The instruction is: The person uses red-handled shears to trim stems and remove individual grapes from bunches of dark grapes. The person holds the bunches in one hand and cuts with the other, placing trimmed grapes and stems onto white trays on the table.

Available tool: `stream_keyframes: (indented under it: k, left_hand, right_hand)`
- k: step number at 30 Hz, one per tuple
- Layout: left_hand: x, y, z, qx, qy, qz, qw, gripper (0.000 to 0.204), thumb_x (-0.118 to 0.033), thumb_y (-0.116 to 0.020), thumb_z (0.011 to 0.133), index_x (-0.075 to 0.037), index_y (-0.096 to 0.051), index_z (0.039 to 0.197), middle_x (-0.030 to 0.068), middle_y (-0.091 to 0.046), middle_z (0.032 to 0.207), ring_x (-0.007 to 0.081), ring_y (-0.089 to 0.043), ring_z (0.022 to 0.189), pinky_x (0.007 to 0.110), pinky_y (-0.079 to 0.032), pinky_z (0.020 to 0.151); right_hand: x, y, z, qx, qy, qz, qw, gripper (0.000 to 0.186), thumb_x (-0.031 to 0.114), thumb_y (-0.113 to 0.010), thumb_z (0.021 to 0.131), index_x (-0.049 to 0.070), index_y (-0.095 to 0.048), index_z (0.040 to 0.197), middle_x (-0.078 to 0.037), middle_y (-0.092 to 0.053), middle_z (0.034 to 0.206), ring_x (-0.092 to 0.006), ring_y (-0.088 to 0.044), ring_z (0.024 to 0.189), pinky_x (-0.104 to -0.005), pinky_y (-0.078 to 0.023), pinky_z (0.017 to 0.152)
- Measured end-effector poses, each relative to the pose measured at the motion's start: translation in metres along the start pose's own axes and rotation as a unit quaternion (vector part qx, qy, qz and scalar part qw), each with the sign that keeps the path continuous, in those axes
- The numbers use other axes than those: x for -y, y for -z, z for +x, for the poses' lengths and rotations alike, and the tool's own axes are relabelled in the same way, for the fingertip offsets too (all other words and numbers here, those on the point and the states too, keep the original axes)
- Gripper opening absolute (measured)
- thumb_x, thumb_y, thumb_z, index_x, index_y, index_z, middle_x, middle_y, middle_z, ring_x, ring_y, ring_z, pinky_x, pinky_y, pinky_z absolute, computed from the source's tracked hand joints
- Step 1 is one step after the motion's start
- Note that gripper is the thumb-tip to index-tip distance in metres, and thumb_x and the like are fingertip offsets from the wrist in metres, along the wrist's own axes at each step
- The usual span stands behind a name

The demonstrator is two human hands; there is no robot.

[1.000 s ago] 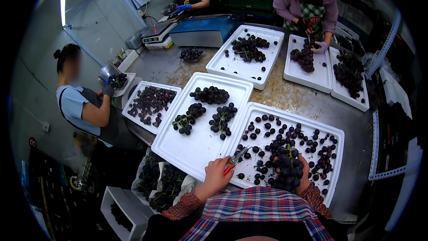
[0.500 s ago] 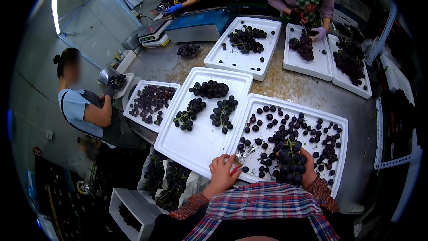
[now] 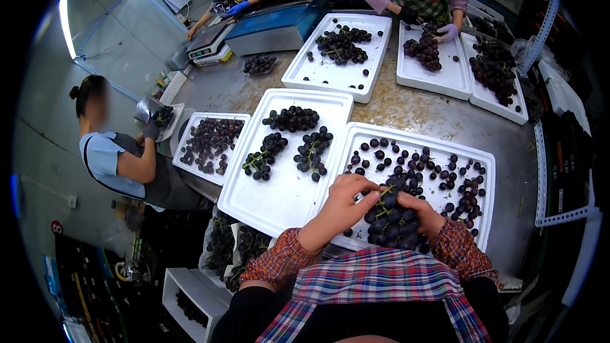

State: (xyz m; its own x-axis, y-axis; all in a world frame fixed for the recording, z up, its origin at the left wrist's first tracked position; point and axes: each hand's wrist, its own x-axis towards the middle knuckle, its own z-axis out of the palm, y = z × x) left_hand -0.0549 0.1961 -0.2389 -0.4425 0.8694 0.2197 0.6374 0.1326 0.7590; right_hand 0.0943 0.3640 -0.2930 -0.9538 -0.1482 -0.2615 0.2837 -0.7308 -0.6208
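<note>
Metal table [image 3: 219, 92] under white trays [image 3: 270, 203]. Left hand [image 3: 343, 204] pinches at the stem [image 3: 386, 199] of a grape bunch [image 3: 393, 225] — right hand [image 3: 424, 215] cups it, fingers mostly hidden.

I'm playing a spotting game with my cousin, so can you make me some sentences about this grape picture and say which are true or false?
1. The right hand holds a bunch of dark grapes. True.
2. The left hand is up at that bunch's green stem. True.
3. The white tray beneath the hands has no loose grapes in it. False: many loose grapes lie there.
4. The white tray just to its left holds five bunches. False: three bunches lie in it.
5. Someone at the back right wears a pale purple glove. True.
6. The sleeves at the grape-holder's wrists are plain white. False: they are patterned, orange-brown.
</note>
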Motion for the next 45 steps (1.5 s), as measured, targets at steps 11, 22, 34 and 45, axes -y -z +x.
stream_keyframes:
  k: [11,22,34,45]
  left_hand:
    - [-0.011,0.005,0.004,0.062,0.075,-0.043,0.994,0.018,-0.019,-0.07,0.081,-0.002,-0.064,0.083,0.0088,-0.06,0.076,0.0238,-0.056,0.074,0.034,-0.045,0.068]
    - [-0.003,0.015,-0.002,0.116,0.108,-0.148,0.976,0.012,-0.012,-0.068,0.085,-0.001,-0.064,0.081,0.0031,-0.056,0.073,0.0116,-0.053,0.073,0.027,-0.042,0.068]
    - [-0.031,0.004,0.022,-0.075,-0.174,0.141,0.972,0.011,-0.01,-0.073,0.068,-0.008,-0.063,0.072,0.0036,-0.054,0.074,0.0251,-0.052,0.076,0.037,-0.035,0.071]
    - [-0.023,-0.026,-0.01,-0.04,-0.2,0.111,0.973,0.021,-0.005,-0.077,0.064,-0.006,-0.068,0.083,0.0034,-0.059,0.078,0.0235,-0.053,0.077,0.036,-0.037,0.073]
  right_hand:
    - [-0.002,-0.001,0.004,0.024,0.022,-0.101,0.994,0.071,0.038,-0.056,0.087,0.003,-0.033,0.144,-0.015,-0.052,0.131,-0.0241,-0.051,0.12,-0.036,-0.036,0.105]
    - [0.0,-0.012,0.007,0.06,0.045,-0.087,0.993,0.063,0.033,-0.055,0.09,0.004,-0.035,0.143,-0.012,-0.05,0.133,-0.0201,-0.05,0.121,-0.0338,-0.038,0.104]
    - [-0.044,0.019,0.011,-0.21,0.092,0.303,0.925,0.034,0.024,-0.04,0.098,0.0,-0.053,0.118,-0.019,-0.06,0.114,-0.0338,-0.06,0.106,-0.0494,-0.046,0.097]
    - [-0.027,0.024,0.019,-0.089,0.156,0.33,0.927,0.056,0.047,-0.036,0.099,0.006,-0.044,0.136,-0.018,-0.05,0.134,-0.0357,-0.051,0.121,-0.0508,-0.039,0.105]
